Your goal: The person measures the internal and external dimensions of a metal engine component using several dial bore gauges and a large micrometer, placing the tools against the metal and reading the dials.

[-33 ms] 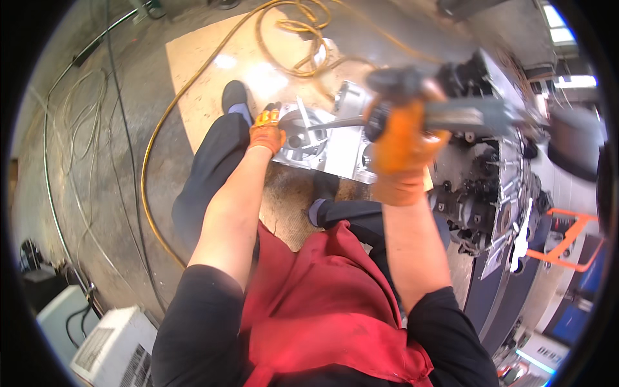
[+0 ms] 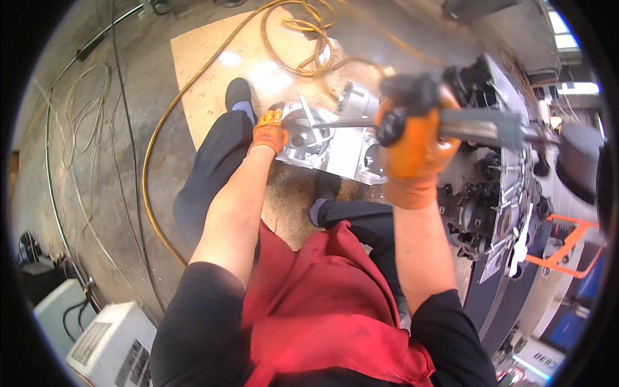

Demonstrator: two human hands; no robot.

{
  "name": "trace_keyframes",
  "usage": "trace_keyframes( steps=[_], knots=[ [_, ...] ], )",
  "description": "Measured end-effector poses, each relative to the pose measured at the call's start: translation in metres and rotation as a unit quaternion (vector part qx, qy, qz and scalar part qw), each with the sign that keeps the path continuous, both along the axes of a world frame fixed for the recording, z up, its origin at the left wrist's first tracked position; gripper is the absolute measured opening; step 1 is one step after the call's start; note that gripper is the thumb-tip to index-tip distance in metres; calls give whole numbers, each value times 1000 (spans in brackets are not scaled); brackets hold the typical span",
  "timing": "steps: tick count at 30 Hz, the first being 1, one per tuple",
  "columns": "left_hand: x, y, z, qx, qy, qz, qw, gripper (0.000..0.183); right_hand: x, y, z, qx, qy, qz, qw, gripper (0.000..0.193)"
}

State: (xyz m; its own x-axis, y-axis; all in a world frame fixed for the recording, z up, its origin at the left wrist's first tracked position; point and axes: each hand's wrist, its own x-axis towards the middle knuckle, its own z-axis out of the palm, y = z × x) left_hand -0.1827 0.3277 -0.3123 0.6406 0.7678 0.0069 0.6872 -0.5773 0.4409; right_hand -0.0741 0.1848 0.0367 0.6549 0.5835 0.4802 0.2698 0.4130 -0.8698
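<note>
My left hand [image 2: 271, 131], in an orange glove with dark fingertips, grips the left edge of a silvery cast-metal housing [image 2: 348, 153] low between my legs. A thin pale bar [image 2: 305, 111] stands tilted over the housing's round opening. My gloved right hand [image 2: 416, 145] is raised, closer to me, and wrapped round the grey handle of a hammer [image 2: 485, 127]. Its metal shaft and dark rounded head point right. Motion smears this hand and tool. A grey rod [image 2: 351, 122] shows between the right hand and the housing; I cannot tell what it belongs to.
A large engine block [image 2: 474, 206] stands close on my right. The housing lies by a tan board [image 2: 206, 71] on the floor. A yellow hose [image 2: 147, 161] curves past my left leg and coils ahead. An orange frame [image 2: 564, 248] and a white boxy unit [image 2: 116, 338] are farther out.
My right hand and the hammer have shifted slightly right and a little down. My left hand keeps its place on the housing. The whole view has moved slightly.
</note>
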Motion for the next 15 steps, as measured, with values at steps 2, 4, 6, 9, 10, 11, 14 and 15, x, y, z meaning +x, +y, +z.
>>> trace_keyframes(
  steps=[2,4,6,9,10,11,14,15],
  knots=[
    [1,-5,-6,-15,-18,5,1000,57,13,-10,2,-19,-73,9,997,21],
    [-1,-4,-9,-24,-25,5,999,55,3,-15,13,-23,-14,68,997,23],
    [-5,-1,-9,-37,-32,-7,999,52,2,-16,10,-47,-27,56,997,24],
    [-4,-2,-1,-73,-39,4,997,48,9,-15,-8,-51,-41,127,990,25],
    [-4,-5,4,-48,-34,-10,998,47,10,-16,-13,-68,-59,121,989,26],
    [-3,-5,7,-54,-28,-12,998,47,10,-15,-15,-56,-34,121,991,24],
    [-5,-8,9,-63,-16,-12,998,46,10,-14,-17,-38,21,121,992,17],
    [-5,-8,10,-57,-17,-12,998,45,12,-14,-19,-38,14,127,991,16]
  ],
)
